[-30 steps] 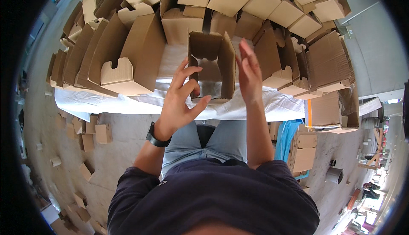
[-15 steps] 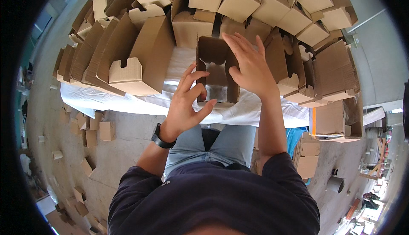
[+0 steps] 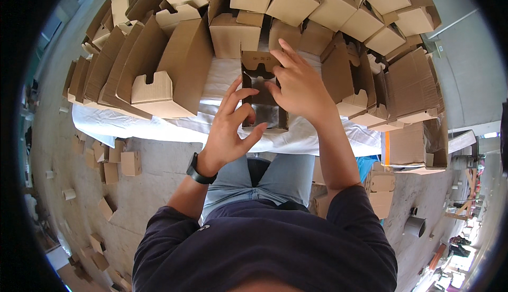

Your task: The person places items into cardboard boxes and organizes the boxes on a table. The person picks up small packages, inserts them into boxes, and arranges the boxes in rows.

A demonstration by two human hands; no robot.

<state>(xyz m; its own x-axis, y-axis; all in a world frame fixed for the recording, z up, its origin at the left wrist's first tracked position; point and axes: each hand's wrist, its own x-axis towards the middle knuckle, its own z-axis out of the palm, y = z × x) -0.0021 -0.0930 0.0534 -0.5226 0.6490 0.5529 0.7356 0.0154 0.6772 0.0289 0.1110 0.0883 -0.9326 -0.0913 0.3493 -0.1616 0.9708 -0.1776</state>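
Between my hands on the white cloth stands an open-topped brown cardboard box (image 3: 256, 58), its far end panel notched and partly folded. My left hand (image 3: 228, 128) lies along the box's left wall with fingers spread, some tips reaching over the edge and the thumb near the front corner. On the right wall rests my right hand (image 3: 300, 86), fingers stretched out and apart. Its thumb reaches over the box opening. A dark watch (image 3: 200, 169) is on my left wrist. My right hand covers most of the right wall.
Open cardboard boxes stand in a row (image 3: 182, 64) at the left, a stack (image 3: 300, 1) at the back and another group (image 3: 344, 75) at the right. A white cloth (image 3: 159, 129) covers the table. Small cartons (image 3: 130, 163) and a grey cylinder (image 3: 415, 227) lie on the floor.
My right hand has moved left and slightly down, and the box's right wall has come inward with it. The far panel now shows its notch more plainly. My left hand has barely moved.
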